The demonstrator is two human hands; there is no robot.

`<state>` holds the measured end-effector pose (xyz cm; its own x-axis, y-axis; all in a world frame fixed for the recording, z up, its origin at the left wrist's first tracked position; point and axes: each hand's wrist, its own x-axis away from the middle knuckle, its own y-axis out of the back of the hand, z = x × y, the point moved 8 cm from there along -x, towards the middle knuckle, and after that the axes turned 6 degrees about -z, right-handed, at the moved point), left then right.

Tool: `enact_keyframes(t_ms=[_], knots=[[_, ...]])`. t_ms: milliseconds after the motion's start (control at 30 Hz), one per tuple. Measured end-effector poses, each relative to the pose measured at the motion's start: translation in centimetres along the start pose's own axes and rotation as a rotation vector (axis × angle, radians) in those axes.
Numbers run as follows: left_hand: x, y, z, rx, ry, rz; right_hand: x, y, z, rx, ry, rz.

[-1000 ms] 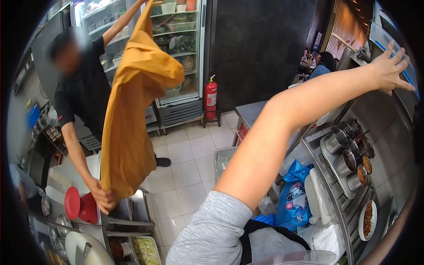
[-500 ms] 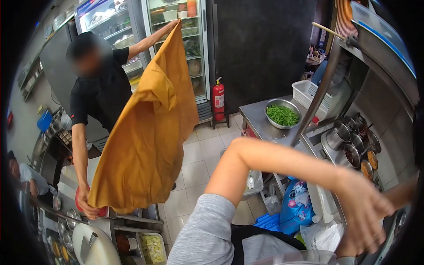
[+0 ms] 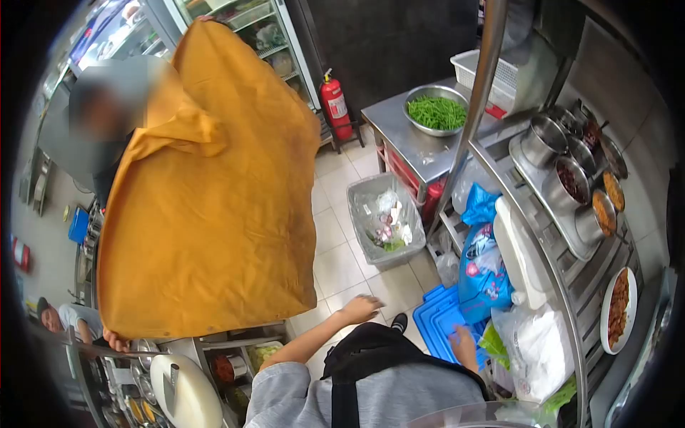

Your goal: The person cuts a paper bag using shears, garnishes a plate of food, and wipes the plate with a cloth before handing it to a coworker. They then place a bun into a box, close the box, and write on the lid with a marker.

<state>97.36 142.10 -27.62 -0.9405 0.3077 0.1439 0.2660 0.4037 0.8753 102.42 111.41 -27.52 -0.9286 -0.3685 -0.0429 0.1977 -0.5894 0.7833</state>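
Observation:
My left hand (image 3: pixel 362 309) hangs low in front of the black apron (image 3: pixel 385 357), fingers loosely extended with nothing in them. Lower right, my right hand (image 3: pixel 464 346) is near the blue plastic lid or crate (image 3: pixel 437 321) on the floor; its fingers are apart and it seems to hold nothing. A large mustard-yellow cloth (image 3: pixel 221 235) is spread out at the left by another person, whose hand (image 3: pixel 114 339) grips its lower corner. The cloth hides most of that person's body. Neither of my hands touches it.
A lined waste bin (image 3: pixel 357 228) stands on the tiled floor. Behind it, a steel table (image 3: pixel 399 135) holds a bowl of green beans (image 3: pixel 437 113). At right, a rack (image 3: pixel 531 207) carries several pots. A fire extinguisher (image 3: pixel 335 107) stands by the fridge. Another person (image 3: pixel 71 317) is far left.
My left arm has come down from across my right side, and my hands are now apart. The other person's yellow cloth is spread wider and covers more of them. My view has tilted downward.

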Motion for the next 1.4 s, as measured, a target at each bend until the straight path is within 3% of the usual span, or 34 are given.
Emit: enact_keyframes(t_ms=[33, 100, 133, 167, 200, 233, 300, 367, 433, 533, 633, 700, 800, 933, 1033, 1067, 1133, 1200, 1300, 1367, 1400], knots=[[2.6, -4.3, 3.4, 0.091, 0.139, 0.103, 5.7, -6.4, -7.6, 0.026, -0.025, 0.178], [9.4, -16.1, 11.7, 0.213, 0.290, 0.275, 15.5, -10.3, -15.6, 0.072, -0.336, 0.466], [13.2, -21.0, 14.9, 0.088, 0.388, 0.571, 20.0, -10.8, -18.7, 0.078, -0.528, 0.555], [17.4, -23.7, 17.3, 0.042, 0.694, 0.952, 24.1, -10.6, -21.1, 0.069, -0.707, 0.591], [20.5, -25.7, 19.5, 0.097, 0.812, 0.951, 27.1, -9.9, -22.6, 0.037, -0.894, 0.576], [21.1, -24.3, 18.6, 0.016, 0.873, 0.826, 29.6, -9.1, -23.3, -0.021, -1.045, 0.518], [18.2, -22.8, 15.8, 0.137, 0.593, 0.470, 33.5, -8.1, -23.3, -0.148, -1.250, 0.374], [16.0, -18.1, 12.3, 0.650, 0.679, 0.082, 35.7, -7.7, -22.4, -0.281, -1.354, 0.199], [14.5, -19.1, 12.1, 0.659, 0.645, -0.035, 36.4, -7.9, -20.9, -0.398, -1.365, 0.031], [13.1, -19.6, 10.0, 0.508, 0.555, 0.094, 32.6, -8.5, -18.3, -0.493, -1.135, -0.119], [13.0, -21.5, 7.7, 0.374, 0.403, 0.268, 26.9, -6.6, -10.6, -0.421, -0.684, -0.142], [13.8, -22.1, 5.8, 0.392, 0.256, 0.291, 26.4, -5.5, -5.8, -0.460, -0.528, -0.227], [16.3, -22.5, 4.3, 0.364, 0.072, 0.419, 30.3, -4.9, -1.7, -0.494, -0.663, -0.210], [20.6, -24.4, 7.2, 0.135, 0.015, 0.614, 44.7, -10.8, -4.5, -0.598, -0.991, -0.379], [22.5, -24.6, 8.9, -0.005, 0.114, 0.678, 60.2, -16.2, -5.4, -0.314, -1.412, -0.359], [22.8, -24.2, 8.7, -0.020, 0.150, 0.681, 63.8, -16.9, -3.0, -0.410, -1.578, -0.297], [22.7, -29.5, 11.1, 0.020, 0.107, 0.733, 73.0, -22.8, -1.9, -0.603, -1.983, -0.216], [21.9, -32.3, 10.2, 0.002, 0.043, 0.779, 76.4, -25.9, 0.5, -0.822, -2.039, -0.375], [19.2, -33.4, 5.0, -0.061, -0.043, 0.839, 77.4, -26.2, 3.6, -1.000, -2.045, -0.769], [16.6, -31.4, -1.3, -0.036, -0.039, 0.888, 76.6, -25.5, 3.3, -0.938, -1.817, -0.696], [14.9, -33.2, -4.0, -0.077, -0.174, 0.885, 76.1, -25.0, 3.2, -0.938, -1.738, -0.680]])
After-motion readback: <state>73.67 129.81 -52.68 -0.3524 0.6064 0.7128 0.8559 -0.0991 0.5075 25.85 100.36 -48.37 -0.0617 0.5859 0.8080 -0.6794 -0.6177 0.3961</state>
